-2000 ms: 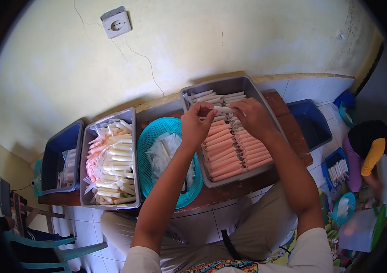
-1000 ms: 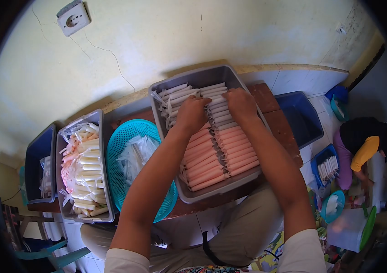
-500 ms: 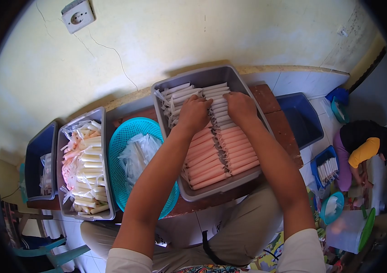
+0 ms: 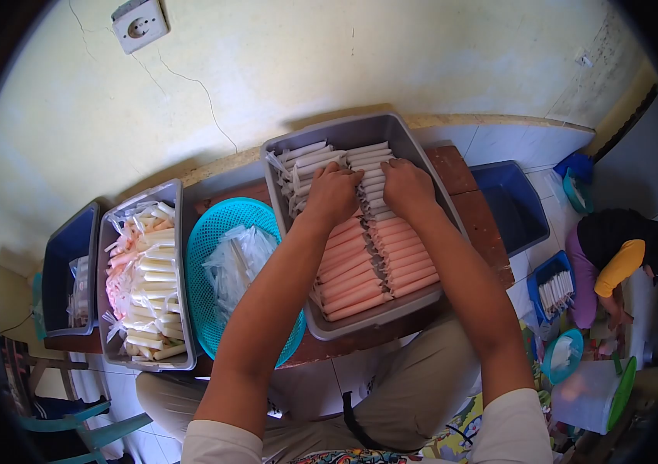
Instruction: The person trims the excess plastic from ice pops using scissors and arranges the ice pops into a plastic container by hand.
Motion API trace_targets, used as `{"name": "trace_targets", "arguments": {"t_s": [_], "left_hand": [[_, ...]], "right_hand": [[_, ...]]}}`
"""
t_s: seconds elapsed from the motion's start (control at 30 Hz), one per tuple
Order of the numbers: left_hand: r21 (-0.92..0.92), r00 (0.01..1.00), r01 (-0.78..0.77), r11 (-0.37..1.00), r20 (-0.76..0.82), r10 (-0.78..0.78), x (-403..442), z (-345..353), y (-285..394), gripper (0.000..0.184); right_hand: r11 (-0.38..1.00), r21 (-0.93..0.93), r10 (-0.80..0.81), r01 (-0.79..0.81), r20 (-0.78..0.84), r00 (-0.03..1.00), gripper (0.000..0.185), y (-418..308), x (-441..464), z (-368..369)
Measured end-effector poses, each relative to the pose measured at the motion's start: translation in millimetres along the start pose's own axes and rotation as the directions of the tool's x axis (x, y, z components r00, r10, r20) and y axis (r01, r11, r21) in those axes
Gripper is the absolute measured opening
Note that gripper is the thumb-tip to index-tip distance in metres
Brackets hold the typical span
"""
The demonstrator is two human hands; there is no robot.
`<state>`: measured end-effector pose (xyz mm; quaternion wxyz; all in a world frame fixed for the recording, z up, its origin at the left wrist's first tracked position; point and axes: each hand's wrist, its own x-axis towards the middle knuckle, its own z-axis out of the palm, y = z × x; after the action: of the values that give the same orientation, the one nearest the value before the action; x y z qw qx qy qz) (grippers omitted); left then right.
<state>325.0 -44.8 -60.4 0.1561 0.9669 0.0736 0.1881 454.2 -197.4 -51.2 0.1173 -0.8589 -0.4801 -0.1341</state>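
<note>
White tubes (image 4: pixel 369 155) in the far half of the grey tub (image 4: pixel 404 141), on the table (image 4: pixel 485 216). My left hand (image 4: pixel 334 193) and right hand (image 4: pixel 408 189) are both curled, fingertips down on them; can't tell if either pinches one. Pink tubes (image 4: pixel 346 268) lie in the near half. Teal basket (image 4: pixel 207 236) with clear plastic sits just left of the tub.
</note>
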Motion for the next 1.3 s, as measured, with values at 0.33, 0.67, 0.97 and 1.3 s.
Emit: {"name": "trace_targets", "arguments": {"t_s": [0.33, 0.67, 0.97, 1.3], "left_hand": [[-0.056, 0.998, -0.022, 0.998, -0.056, 0.019, 0, 2, -2, 0.051], [-0.271, 0.983, 0.047, 0.961, -0.159, -0.093, 2, -23, 6, 0.038], [-0.310, 0.912, -0.125, 0.942, -0.411, -0.014, -23, -45, 11, 0.026], [-0.379, 0.891, 0.034, 0.925, -0.408, -0.200, -38, -47, -6, 0.025]], "right_hand": [[1.000, -0.027, 0.011, -0.011, 0.025, 1.000, 0.043, -9, -9, -9], [0.990, 0.131, 0.051, -0.045, -0.045, 0.998, 0.043, -14, -21, -39], [0.952, 0.302, 0.088, -0.051, -0.108, 0.990, 0.040, -67, -48, -77], [0.919, 0.384, 0.002, 0.083, -0.215, 0.977, 0.038, -83, -31, -53]]}}
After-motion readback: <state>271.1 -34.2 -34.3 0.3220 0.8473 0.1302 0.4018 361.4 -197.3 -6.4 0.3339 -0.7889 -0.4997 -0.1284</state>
